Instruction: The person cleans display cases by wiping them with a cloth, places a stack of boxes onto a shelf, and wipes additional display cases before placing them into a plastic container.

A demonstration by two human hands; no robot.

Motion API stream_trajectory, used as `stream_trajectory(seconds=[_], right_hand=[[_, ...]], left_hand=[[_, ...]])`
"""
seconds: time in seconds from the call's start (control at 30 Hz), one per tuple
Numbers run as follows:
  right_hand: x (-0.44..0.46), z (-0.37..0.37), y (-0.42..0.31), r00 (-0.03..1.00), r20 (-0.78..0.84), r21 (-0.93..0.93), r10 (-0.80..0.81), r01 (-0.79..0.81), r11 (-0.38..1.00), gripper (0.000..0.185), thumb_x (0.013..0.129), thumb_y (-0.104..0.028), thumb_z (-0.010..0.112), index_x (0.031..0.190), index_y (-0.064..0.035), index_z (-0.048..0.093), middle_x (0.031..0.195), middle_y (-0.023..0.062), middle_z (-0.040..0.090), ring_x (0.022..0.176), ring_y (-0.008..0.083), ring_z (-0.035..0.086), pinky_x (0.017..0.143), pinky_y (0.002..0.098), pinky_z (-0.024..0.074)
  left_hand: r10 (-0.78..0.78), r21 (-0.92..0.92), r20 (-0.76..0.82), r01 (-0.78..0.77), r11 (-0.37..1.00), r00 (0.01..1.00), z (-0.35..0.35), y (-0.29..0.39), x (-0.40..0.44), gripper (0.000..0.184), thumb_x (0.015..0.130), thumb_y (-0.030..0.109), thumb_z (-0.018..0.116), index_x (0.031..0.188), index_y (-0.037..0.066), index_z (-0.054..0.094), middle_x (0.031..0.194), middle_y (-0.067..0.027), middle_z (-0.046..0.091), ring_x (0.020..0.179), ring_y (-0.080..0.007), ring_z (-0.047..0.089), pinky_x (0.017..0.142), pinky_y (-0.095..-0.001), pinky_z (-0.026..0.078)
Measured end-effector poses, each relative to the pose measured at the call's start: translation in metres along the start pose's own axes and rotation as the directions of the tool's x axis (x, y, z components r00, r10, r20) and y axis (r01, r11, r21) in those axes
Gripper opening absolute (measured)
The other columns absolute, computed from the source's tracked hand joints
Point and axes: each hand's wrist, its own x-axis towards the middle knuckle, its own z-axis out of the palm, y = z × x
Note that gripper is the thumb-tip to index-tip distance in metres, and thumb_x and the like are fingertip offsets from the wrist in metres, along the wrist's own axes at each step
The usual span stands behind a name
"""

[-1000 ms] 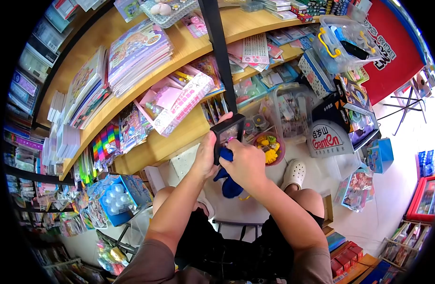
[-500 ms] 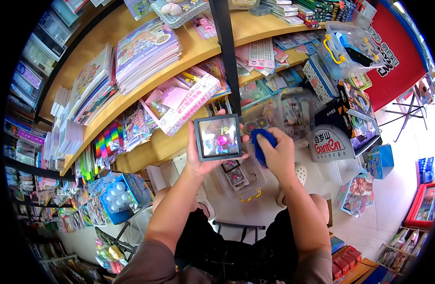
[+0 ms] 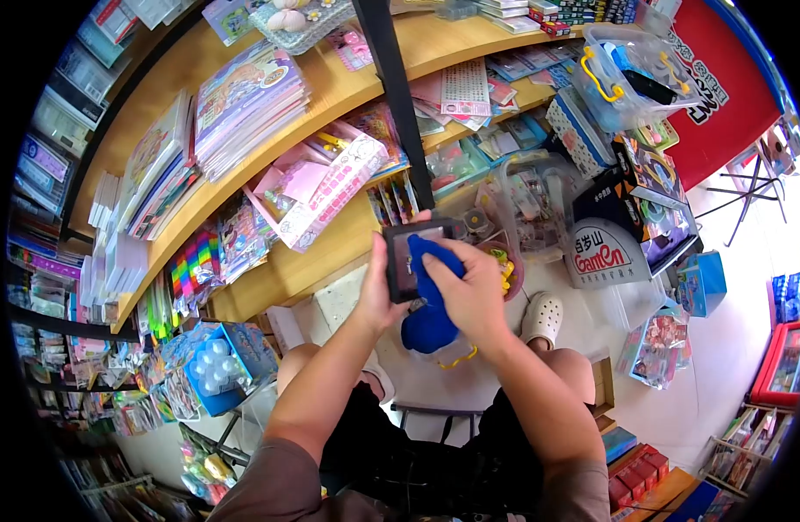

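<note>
My left hand [image 3: 378, 291] is closed around the edge of a dark square display frame [image 3: 400, 269] with a clear face, held tilted above my knees. A blue cloth [image 3: 431, 327] lies across the face of the frame and hangs down below it. My right hand [image 3: 476, 296] grips the cloth and presses it on the frame, thumb on top. Cloth and fingers cover most of what is inside the frame. Below the hands, a yellow handle [image 3: 459, 358] of a clear bin shows. Just right of them is a pink container holding yellow items [image 3: 506, 268].
Curved wooden shelves [image 3: 334, 109] with stacked books [image 3: 247, 104] and a pink box [image 3: 330, 187] stand ahead. To the right are clear bins [image 3: 539, 204], a grey Ganten carton [image 3: 602, 252] and a blue box [image 3: 702, 287]. A blue box of balls [image 3: 217, 365] stands left.
My right hand has brought the blue cloth leftward onto the frame's face. The frame has tilted, and its contents, visible before with a pink centre, are now mostly covered. The view has shifted slightly.
</note>
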Motion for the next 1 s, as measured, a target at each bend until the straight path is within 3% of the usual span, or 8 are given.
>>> stream_trajectory(seconds=[0.03,0.07,0.13,0.33,0.53,0.73,0.87,1.0], right_hand=[[0.0,0.006,0.012,0.999,-0.031,0.025,0.014,-0.013,1.0,0.019,0.082,-0.008,0.061,0.096,0.0037,0.064,0.073,0.0095,0.064,0.066,0.0091,0.058,0.062,0.0255,0.0471],[-0.001,0.01,0.016,0.997,-0.072,0.055,0.041,-0.037,0.998,0.013,0.084,-0.009,0.062,0.091,0.0019,0.066,0.075,-0.0011,0.062,0.065,0.0039,0.053,0.059,0.02,0.0435],[-0.003,0.014,0.017,0.984,-0.099,0.209,0.145,-0.122,0.97,0.013,0.084,-0.009,0.061,0.091,0.0014,0.066,0.075,-0.0016,0.062,0.064,0.0039,0.053,0.06,0.0194,0.0435],[-0.01,0.02,0.018,0.943,0.095,0.469,0.318,-0.325,0.822,0.027,0.083,-0.005,0.06,0.109,0.0023,0.063,0.092,0.0009,0.064,0.075,0.0043,0.055,0.067,0.0195,0.0458],[-0.006,0.012,0.032,0.953,0.228,0.075,0.201,-0.223,0.972,0.04,0.08,-0.002,0.058,0.119,0.0032,0.057,0.104,0.0054,0.063,0.087,0.0069,0.056,0.078,0.0217,0.0462],[-0.017,0.015,0.025,0.885,0.397,-0.184,0.241,-0.181,0.966,0.038,0.08,-0.002,0.055,0.117,-0.0004,0.059,0.088,0.0074,0.066,0.075,0.0087,0.059,0.072,0.0256,0.0493],[-0.012,0.007,0.031,0.88,0.472,-0.383,-0.05,0.256,0.888,0.035,0.074,-0.001,0.056,0.108,-0.0029,0.064,0.083,0.0169,0.067,0.07,0.0233,0.066,0.07,0.0322,0.0514],[-0.01,-0.001,0.028,0.811,0.568,-0.479,-0.139,0.463,0.746,0.029,0.071,-0.005,0.059,0.098,-0.0079,0.066,0.081,0.0157,0.065,0.071,0.0322,0.063,0.066,0.0384,0.0508]], left_hand=[[0.046,0.11,0.032,-0.049,0.993,0.998,0.002,-0.01,0.0,0.073,0.091,0.064,0.026,0.141,0.01,0.033,0.13,-0.0095,0.049,0.118,-0.0207,0.048,0.101,-0.0345,0.039],[0.044,0.199,-0.028,-0.037,0.979,0.999,0.005,-0.017,-0.002,0.07,0.092,0.062,0.026,0.141,0.012,0.033,0.128,-0.0078,0.049,0.117,-0.0191,0.049,0.1,-0.0327,0.039],[0.045,0.254,-0.058,-0.029,0.967,0.997,0.009,-0.021,-0.003,0.066,0.094,0.06,0.025,0.141,0.014,0.034,0.126,-0.0073,0.05,0.115,-0.0183,0.049,0.1,-0.0321,0.038],[0.078,0.24,-0.065,-0.06,0.969,0.995,-0.007,-0.017,0.004,0.066,0.094,0.06,0.025,0.141,0.015,0.034,0.125,-0.0082,0.05,0.114,-0.0182,0.049,0.098,-0.0323,0.04],[-0.004,0.155,-0.058,0.013,0.988,0.998,-0.01,-0.006,-0.001,0.079,0.088,0.069,0.027,0.142,0.012,0.029,0.128,-0.0131,0.049,0.109,-0.0293,0.055,0.095,-0.0419,0.044],[-0.051,0.129,-0.08,0.062,0.99,0.995,-0.011,0.016,-0.004,0.078,0.089,0.068,0.025,0.14,0.009,0.031,0.124,-0.0156,0.053,0.104,-0.0328,0.059,0.087,-0.0444,0.05],[-0.172,0.163,-0.034,0.175,0.971,0.985,-0.015,0.013,-0.006,0.072,0.092,0.061,0.026,0.138,0.007,0.036,0.123,-0.0149,0.055,0.107,-0.0276,0.058,0.092,-0.0393,0.047],[-0.252,0.232,-0.02,0.25,0.94,0.967,-0.011,0.013,-0.008,0.073,0.092,0.061,0.028,0.137,0.004,0.038,0.125,-0.0143,0.054,0.111,-0.0249,0.056,0.097,-0.0368,0.043]])
